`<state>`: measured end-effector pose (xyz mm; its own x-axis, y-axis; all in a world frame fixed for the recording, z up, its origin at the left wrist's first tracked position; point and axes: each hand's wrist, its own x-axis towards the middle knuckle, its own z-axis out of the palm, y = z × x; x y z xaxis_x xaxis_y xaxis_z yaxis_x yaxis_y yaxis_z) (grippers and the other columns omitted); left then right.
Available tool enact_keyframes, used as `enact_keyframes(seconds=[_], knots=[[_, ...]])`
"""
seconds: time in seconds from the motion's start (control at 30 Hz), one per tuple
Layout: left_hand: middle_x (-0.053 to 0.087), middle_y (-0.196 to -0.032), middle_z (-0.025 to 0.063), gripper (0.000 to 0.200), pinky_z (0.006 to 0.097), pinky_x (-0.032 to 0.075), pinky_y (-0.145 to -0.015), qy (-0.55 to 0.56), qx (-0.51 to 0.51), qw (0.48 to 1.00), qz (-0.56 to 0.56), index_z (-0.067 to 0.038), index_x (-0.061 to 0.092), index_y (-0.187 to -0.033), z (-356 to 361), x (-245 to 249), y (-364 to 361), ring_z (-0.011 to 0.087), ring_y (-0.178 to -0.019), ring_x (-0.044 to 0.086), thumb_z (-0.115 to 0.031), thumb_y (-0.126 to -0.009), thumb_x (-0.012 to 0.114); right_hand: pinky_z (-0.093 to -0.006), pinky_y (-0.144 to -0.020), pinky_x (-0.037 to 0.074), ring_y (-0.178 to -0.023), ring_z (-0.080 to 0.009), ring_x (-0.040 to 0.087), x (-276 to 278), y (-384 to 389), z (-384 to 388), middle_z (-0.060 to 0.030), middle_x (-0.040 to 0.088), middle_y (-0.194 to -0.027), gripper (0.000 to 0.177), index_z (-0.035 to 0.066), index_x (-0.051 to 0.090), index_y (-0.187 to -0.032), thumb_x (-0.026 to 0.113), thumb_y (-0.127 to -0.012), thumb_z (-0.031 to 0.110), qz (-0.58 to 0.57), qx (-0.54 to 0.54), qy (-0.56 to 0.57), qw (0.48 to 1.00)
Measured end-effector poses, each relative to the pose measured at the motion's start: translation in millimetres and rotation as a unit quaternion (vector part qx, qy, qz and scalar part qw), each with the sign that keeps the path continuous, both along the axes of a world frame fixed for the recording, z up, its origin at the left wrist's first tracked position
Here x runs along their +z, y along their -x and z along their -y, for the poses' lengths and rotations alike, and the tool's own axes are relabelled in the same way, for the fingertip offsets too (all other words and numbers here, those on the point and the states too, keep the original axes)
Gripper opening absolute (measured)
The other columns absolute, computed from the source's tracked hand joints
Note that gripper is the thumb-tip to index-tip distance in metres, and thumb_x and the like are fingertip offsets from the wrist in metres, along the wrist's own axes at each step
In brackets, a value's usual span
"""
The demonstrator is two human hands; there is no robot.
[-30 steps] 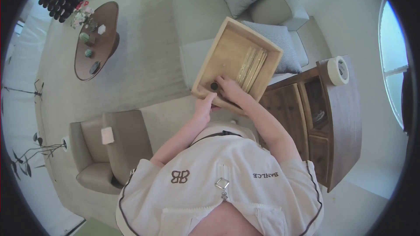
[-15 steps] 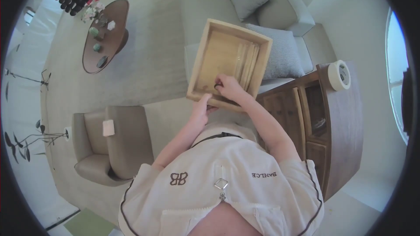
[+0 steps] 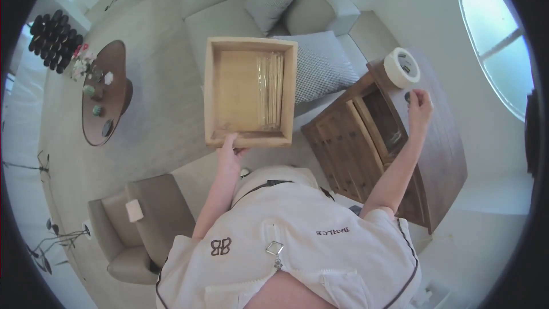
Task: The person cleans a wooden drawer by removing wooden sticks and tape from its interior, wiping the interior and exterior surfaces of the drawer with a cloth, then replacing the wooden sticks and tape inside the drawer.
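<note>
My left hand [image 3: 229, 157] is closed on the near edge of a shallow, open-topped wooden box [image 3: 210, 91], its thumb over the rim and fingers underneath. Several long, thin, light-coloured sticks in clear wrapping [image 3: 270, 91] lie along the right side inside it. My right hand [image 3: 420, 106] is over the wooden cabinet [image 3: 440, 149], fingers pinched on a small dark round object [image 3: 407, 97] too small to name. Just beyond that hand, a round cream container [image 3: 391, 70] stands on the cabinet top with dark items inside.
The cabinet has an open compartment [image 3: 382, 117] on its front. A grey sofa [image 3: 214, 17] with cushions [image 3: 323, 60] lies ahead. At the left are an oval coffee table [image 3: 117, 57] bearing small decorations and a brown armchair [image 3: 163, 206].
My right hand has left the box with the small dark object and moved right, over the cabinet. The view has turned, and the box, still in my left hand, now appears straighter.
</note>
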<state>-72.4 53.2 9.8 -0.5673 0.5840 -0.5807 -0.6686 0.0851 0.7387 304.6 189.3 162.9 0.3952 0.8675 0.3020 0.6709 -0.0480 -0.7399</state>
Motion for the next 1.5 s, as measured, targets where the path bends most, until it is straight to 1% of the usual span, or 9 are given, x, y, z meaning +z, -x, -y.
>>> enact_keyframes(seconds=[0.1,0.2,0.3,0.43,0.6,0.77,1.0,1.3,1.5], knots=[[0.059,-0.089,0.0079,0.042,0.0342,0.055,-0.063,-0.003,-0.002,1.000,0.003,-0.008,0.048,-0.106,-2.7,1.6,1.1,0.0197,-0.077,0.059,-0.016,-0.069,0.065,-0.0269,-0.075,0.048,-0.085,-0.0198,0.057,-21.8,-20.6,-14.5,-0.0072,0.058,-0.100,0.015,0.011,0.057,-0.098,0.050,-0.089,0.021,0.036,-0.038,0.026,0.998],[0.060,-0.091,0.0076,0.041,0.0367,0.055,-0.065,-0.006,-0.020,1.000,0.005,-0.007,0.051,-0.106,-6.0,0.8,-3.2,0.0208,-0.079,0.059,-0.016,-0.069,0.066,-0.0280,-0.063,0.042,-0.062,-0.0125,0.048,-23.1,-7.1,0.8,-0.0033,0.056,-0.093,0.019,0.011,0.058,-0.099,0.051,-0.088,0.024,0.060,-0.120,-0.087,0.987],[0.061,-0.090,0.0069,0.042,0.0369,0.055,-0.063,-0.007,-0.044,0.999,-0.005,-0.008,0.053,-0.106,-4.1,0.2,-14.2,0.0204,-0.080,0.060,-0.020,-0.068,0.065,-0.0258,-0.069,0.046,-0.077,-0.0144,0.054,-18.8,36.0,15.0,-0.0021,0.061,-0.090,0.013,0.012,0.060,-0.094,0.054,-0.088,0.021,0.050,-0.059,-0.172,0.982],[0.063,-0.088,0.0055,0.044,0.0357,0.054,-0.061,-0.017,-0.059,0.998,-0.016,-0.009,0.054,-0.104,-2.5,3.2,-23.4,0.0178,-0.080,0.060,-0.024,-0.065,0.069,-0.0285,-0.072,0.042,-0.080,-0.0186,0.054,-20.5,126.0,28.7,-0.0046,0.060,-0.086,0.011,0.009,0.061,-0.089,0.056,-0.081,0.005,0.056,0.267,-0.137,0.952],[0.062,-0.089,0.0057,0.037,0.0366,0.054,-0.062,-0.030,-0.089,0.996,-0.013,-0.011,0.052,-0.104,-0.2,18.8,-35.5,0.0189,-0.078,0.059,-0.017,-0.070,0.063,-0.0330,-0.075,0.042,-0.081,-0.0244,0.056,-81.1,228.6,16.9,-0.0092,0.061,-0.086,0.018,0.004,0.058,-0.093,0.050,-0.078,0.007,0.084,0.603,0.024,0.793],[0.060,-0.091,0.0055,0.044,0.0355,0.055,-0.063,-0.014,-0.093,0.996,-0.009,-0.012,0.050,-0.110,-0.8,20.2,-45.8,0.0174,-0.082,0.058,-0.020,-0.069,0.063,-0.0446,-0.059,0.039,-0.068,-0.0382,0.052,-145.9,278.7,3.4,-0.0162,0.047,-0.086,0.022,0.005,0.051,-0.098,0.047,-0.076,0.004,0.223,0.676,0.067,0.699],[0.062,-0.086,0.0072,0.041,0.0363,0.055,-0.066,-0.009,-0.098,0.995,0.017,-0.009,0.054,-0.105,2.7,16.9,-48.6,0.0185,-0.079,0.060,-0.019,-0.066,0.066,-0.0453,-0.049,0.036,-0.056,-0.0368,0.049,-170.6,284.7,-0.5,-0.0158,0.043,-0.075,0.007,-0.001,0.049,-0.074,0.045,-0.078,0.004,0.289,0.670,0.029,0.683],[0.061,-0.084,0.0037,0.030,0.0341,0.053,-0.063,-0.009,-0.113,0.993,-0.014,-0.010,0.058,-0.094,1.9,16.3,-26.6,0.0182,-0.076,0.058,-0.021,-0.067,0.066,-0.0329,-0.058,0.037,-0.064,-0.0226,0.048,-70.9,215.8,20.9,-0.0045,0.050,-0.073,0.008,0.011,0.049,-0.079,0.049,-0.072,0.006,0.088,0.543,-0.019,0.835],[0.058,-0.098,0.0049,0.049,0.0360,0.054,-0.068,-0.009,-0.111,0.994,-0.014,-0.009,0.049,-0.112,-1.1,10.2,-6.4,0.0198,-0.086,0.056,-0.021,-0.068,0.067,-0.0277,-0.071,0.042,-0.075,-0.0154,0.054,-3.5,90.4,14.5,-0.0022,0.059,-0.082,0.006,0.013,0.058,-0.087,0.056,-0.081,0.012,0.068,0.167,-0.164,0.970]])
